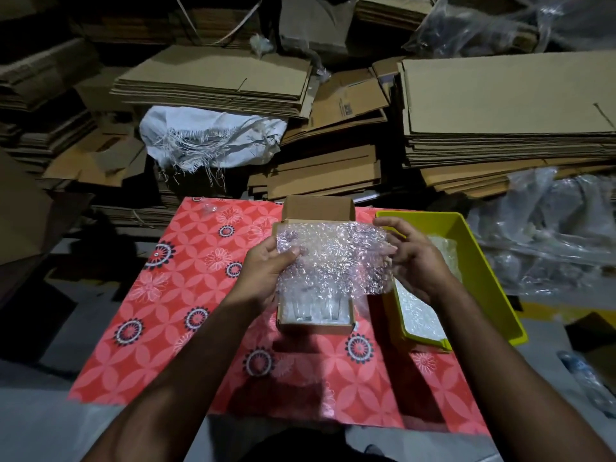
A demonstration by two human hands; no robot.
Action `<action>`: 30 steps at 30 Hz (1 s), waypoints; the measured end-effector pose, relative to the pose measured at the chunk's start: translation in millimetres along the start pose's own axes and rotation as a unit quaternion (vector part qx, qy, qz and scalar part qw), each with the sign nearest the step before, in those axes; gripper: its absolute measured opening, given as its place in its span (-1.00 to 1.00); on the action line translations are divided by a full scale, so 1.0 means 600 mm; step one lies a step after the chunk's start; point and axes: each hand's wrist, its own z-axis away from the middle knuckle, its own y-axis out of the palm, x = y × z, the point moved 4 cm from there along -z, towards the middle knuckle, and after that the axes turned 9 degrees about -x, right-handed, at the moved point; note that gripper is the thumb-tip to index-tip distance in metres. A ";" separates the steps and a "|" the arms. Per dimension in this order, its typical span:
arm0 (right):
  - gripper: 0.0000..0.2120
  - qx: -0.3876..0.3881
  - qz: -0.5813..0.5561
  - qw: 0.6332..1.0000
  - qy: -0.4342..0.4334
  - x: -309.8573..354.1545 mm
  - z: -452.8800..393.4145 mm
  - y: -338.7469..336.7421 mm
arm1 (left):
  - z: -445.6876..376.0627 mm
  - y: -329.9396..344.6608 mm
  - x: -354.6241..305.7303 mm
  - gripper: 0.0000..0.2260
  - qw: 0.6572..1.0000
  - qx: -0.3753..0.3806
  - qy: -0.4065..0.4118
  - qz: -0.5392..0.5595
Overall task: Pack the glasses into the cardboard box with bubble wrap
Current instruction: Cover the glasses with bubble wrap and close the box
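- Forearms fill bottom of view, both reaching fwd over a red floral mat [186, 295].
- L hand [266, 271] grips left edge of a bubble wrap sheet [330, 261], thumb on top, fingers curled under.
- R hand [413, 258] holds sheet's right edge; thumb and fingers pinch it, partly seen through the plastic.
- Sheet is spread between both hands, over the open cardboard box [316, 323]; whether it touches the rim, can't tell.
- Box sits on mat, lid flap [318, 208] standing up at far side.
- Glasses [316, 310] look to be already inside w/ pale lining around them; only near end shows below sheet, count unclear.
- Yellow bin [483, 261] just right of box, holds more bubble wrap.
- Flattened cardboard stacks [500, 105] and a white woven sack [206, 135] behind; clear plastic heap far right.
- Step in hand, my read: top cushioning layer going on, late in the task.
- Next move calls for: lower sheet square over opening, tuck edges inside walls, esp. the overhanging right side, keep pressure light on glass, then fold lid down.
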 end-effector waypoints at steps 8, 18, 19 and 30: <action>-0.37 -0.045 0.193 0.979 -0.047 -0.044 -0.007 0.002 | -0.024 -0.019 0.001 -0.39 0.999 -0.036 -0.010 -0.027; -0.69 -0.150 0.302 0.940 -0.055 -0.067 -0.005 0.009 | -0.033 -0.050 0.034 -0.68 0.979 -0.018 0.076 -0.187; -0.71 -0.149 0.332 0.931 -0.033 -0.082 -0.003 0.007 | -0.029 -0.059 0.055 -0.68 0.974 -0.024 0.070 -0.214; -0.60 -0.054 0.655 0.754 0.021 -0.208 -0.034 0.024 | -0.083 -0.093 0.197 -0.63 0.899 -0.041 0.090 -0.427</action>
